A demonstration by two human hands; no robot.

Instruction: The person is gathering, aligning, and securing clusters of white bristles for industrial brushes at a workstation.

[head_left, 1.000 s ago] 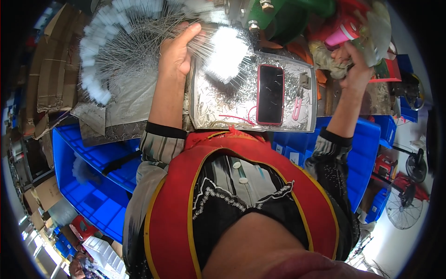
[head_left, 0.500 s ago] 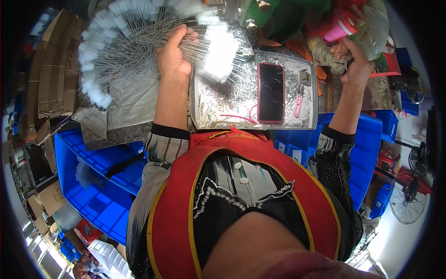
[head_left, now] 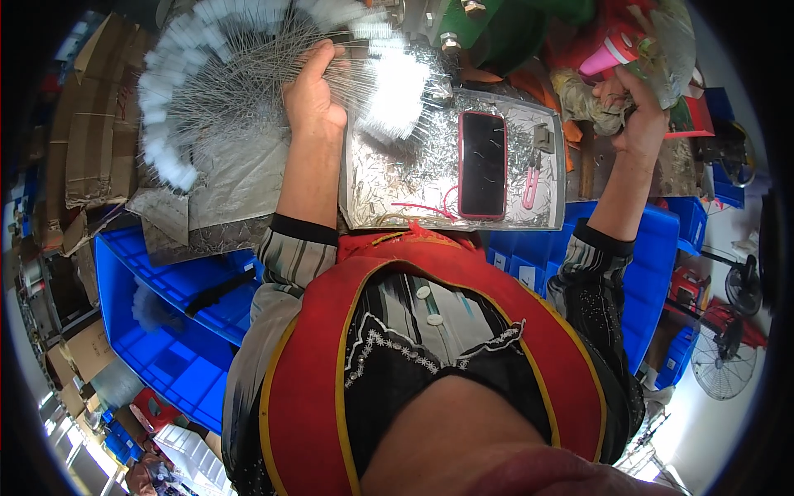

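My left hand (head_left: 314,95) is raised over a wide fan of thin wire-stemmed brushes with white tips (head_left: 186,99), its fingers curled around a bunch of the stems. A dense bundle of white brush heads (head_left: 399,93) lies just to its right, on the top edge of a shiny metal tray (head_left: 413,186). My right hand (head_left: 637,112) reaches up to the far right into a heap of crumpled cloth and clear plastic (head_left: 595,103), below a pink cup (head_left: 614,58). Whether this hand grips anything is hidden.
A dark phone in a red case (head_left: 482,164) and a small pink tool (head_left: 529,186) lie on the tray among loose wire bits. Blue crates stand on the left (head_left: 165,331) and the right (head_left: 653,264). Cardboard (head_left: 83,140), a green machine (head_left: 496,25) and a floor fan (head_left: 724,364) surround them.
My left hand has shifted left, away from the white bundle and onto the fanned stems. My right hand stays at the heap on the right.
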